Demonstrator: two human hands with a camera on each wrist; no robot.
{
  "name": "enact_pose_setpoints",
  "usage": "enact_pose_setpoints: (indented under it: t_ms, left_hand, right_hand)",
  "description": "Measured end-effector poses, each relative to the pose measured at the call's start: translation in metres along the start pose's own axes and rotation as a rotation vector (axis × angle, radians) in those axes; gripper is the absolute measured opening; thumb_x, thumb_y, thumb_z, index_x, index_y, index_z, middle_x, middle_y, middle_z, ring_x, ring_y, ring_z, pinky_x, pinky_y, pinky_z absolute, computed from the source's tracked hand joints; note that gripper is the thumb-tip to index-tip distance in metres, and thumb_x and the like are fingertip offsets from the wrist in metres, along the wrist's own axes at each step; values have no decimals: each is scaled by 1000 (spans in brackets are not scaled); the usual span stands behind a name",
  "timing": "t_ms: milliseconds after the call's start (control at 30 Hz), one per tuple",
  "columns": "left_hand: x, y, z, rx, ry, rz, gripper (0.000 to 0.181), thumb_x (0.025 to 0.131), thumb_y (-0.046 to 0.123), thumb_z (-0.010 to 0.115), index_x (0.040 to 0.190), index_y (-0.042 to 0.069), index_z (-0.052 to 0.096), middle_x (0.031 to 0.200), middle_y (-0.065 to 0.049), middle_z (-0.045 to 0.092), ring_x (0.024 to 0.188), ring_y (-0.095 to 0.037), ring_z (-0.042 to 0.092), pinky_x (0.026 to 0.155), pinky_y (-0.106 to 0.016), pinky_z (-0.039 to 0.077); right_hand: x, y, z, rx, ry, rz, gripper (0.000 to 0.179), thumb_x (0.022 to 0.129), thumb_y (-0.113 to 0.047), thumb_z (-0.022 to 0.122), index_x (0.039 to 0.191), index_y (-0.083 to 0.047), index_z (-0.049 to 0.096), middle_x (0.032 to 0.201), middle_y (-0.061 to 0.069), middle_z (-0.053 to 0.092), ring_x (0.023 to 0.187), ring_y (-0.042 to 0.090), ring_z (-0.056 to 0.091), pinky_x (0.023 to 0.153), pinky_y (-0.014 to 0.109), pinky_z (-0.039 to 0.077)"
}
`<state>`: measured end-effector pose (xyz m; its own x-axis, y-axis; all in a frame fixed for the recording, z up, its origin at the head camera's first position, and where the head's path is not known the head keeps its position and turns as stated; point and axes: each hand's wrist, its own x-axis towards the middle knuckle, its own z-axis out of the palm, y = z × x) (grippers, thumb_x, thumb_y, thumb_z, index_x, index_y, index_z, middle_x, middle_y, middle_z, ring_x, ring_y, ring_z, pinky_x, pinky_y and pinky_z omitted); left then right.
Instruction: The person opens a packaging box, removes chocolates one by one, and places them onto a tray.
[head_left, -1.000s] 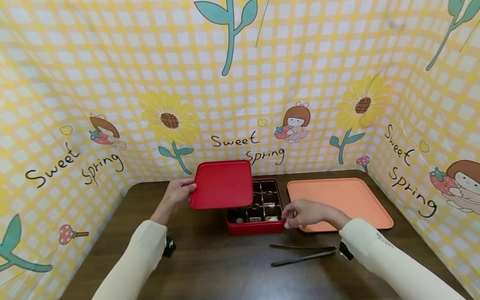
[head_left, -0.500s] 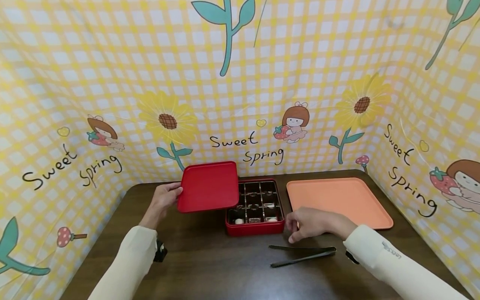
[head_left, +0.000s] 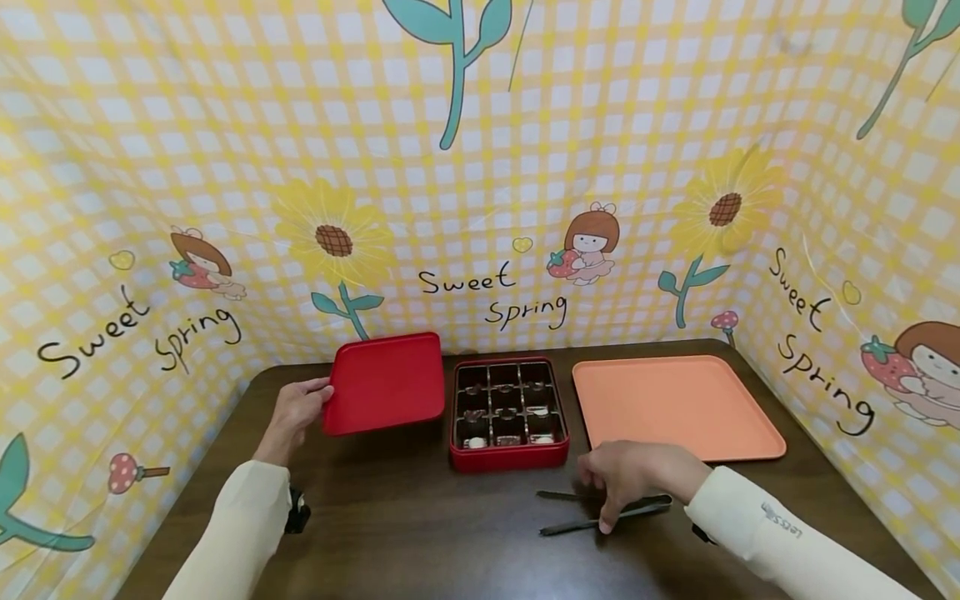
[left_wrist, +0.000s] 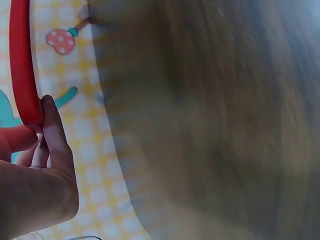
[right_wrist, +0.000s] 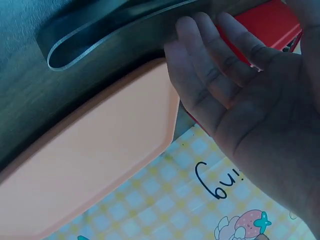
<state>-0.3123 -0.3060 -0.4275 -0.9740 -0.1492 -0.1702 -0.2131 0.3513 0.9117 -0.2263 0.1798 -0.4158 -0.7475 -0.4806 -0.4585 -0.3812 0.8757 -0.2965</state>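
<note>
My left hand [head_left: 292, 414] pinches the left edge of a red square lid [head_left: 386, 383], thumb on one face and fingers on the other, holding it tilted above the table. In the left wrist view only a strip of the lid [left_wrist: 24, 65] shows by the fingertips. To its right stands the red box [head_left: 510, 457], uncovered, its dark divided insert holding small pieces in the front compartments. My right hand [head_left: 633, 477] hovers over metal tongs [head_left: 566, 527], partly hiding them. The right wrist view shows its fingers loosely extended with nothing in them, close to the tongs [right_wrist: 90, 47].
An orange tray [head_left: 682, 404] lies at the back right, close beside the box. The brown table [head_left: 420, 542] ends against a yellow checked cloth wall [head_left: 480, 183] at the back and both sides.
My left hand has carried the lid leftward and slightly down, uncovering the whole box. The right hand has left the box's right side and come toward me, over the tongs.
</note>
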Motion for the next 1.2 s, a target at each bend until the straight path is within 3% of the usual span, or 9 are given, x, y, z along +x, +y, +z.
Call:
enact_pose_setpoints:
  t_ms: [267,500,667,900,967,1100,1200]
  left_hand:
    - [5,-19,-14,73,-8,-17,48,103,11,49,144,-13,41,113,-22,68,74,-5,65,71,-30,61]
    - [7,-31,-16,134,-27,-28,47,103,12,50,143,-14,42,130,-31,59,81,-4,63,73,-26,57]
    - [8,-36,-19,138,-54,-53,48,104,13,50,144,-13,41,131,-31,58,85,-8,65,77,-31,59]
    - [8,-41,-19,119,-71,-54,47,103,8,49,141,-18,40,111,-26,68,77,-10,66,68,-31,60]
    - [7,-43,-18,167,-61,-23,45,102,7,49,138,-20,43,106,-26,69,76,-15,67,66,-32,60]
    - [5,-45,-15,445,28,109,37,98,9,54,124,-17,59,108,-31,68,93,-37,67,78,-42,58]
    - [5,-45,-11,628,104,152,33,94,13,58,116,-9,68,114,-30,66,108,-51,59,86,-54,52]
  right_hand:
    - [0,1,7,-70,6,17,48,63,-25,95,98,-18,62,91,-5,63,83,11,59,75,31,53]
    - [0,3,10,-97,2,30,47,64,-24,95,98,-18,63,90,-6,62,80,9,57,72,28,53]
    - [0,4,13,-112,0,33,43,66,-22,95,95,-19,63,86,-8,58,74,7,53,68,27,50]
    - [0,6,15,-156,27,33,42,63,-21,95,87,-18,61,79,-7,55,71,8,50,65,27,47]
    - [1,7,16,-167,32,31,43,63,-20,96,86,-19,60,78,-8,55,70,8,49,65,26,46]
    - [3,8,18,-193,38,16,43,62,-19,96,85,-18,59,76,-8,53,69,8,48,64,25,46]
    - [5,8,19,-202,33,22,43,63,-18,96,85,-18,59,75,-8,52,68,8,48,63,25,46]
